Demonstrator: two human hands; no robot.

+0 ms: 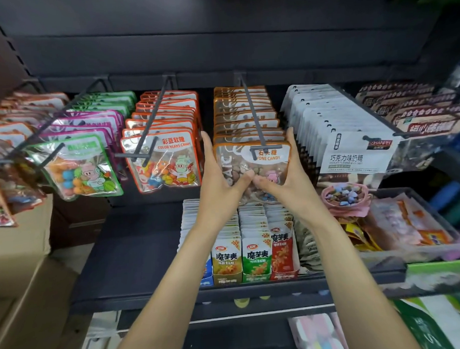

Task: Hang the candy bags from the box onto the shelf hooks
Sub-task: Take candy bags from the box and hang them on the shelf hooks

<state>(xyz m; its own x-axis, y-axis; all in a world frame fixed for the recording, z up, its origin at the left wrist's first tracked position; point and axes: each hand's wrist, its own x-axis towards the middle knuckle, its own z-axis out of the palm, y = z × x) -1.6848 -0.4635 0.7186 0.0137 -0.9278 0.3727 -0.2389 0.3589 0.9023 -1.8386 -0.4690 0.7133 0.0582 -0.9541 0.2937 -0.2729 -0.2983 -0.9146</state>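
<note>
— Far left?
— Cardboard box point(15, 249), beside green-edged bags point(77, 169) on a hook.
— Next along?
— Red-edged bags point(162, 163), hanging on their own hook.
— Left hand point(218, 174)?
— Flat against the left edge of the stone candy bag point(252, 163), thumb pressing its front.
— The bag itself?
— Front of the orange row, threaded on the hook point(256, 129).
— Right hand point(286, 177)?
— Clasping the right edge, thumb on the front, tip meeting the other thumb.
— Further right?
— White bags point(358, 156).
</note>
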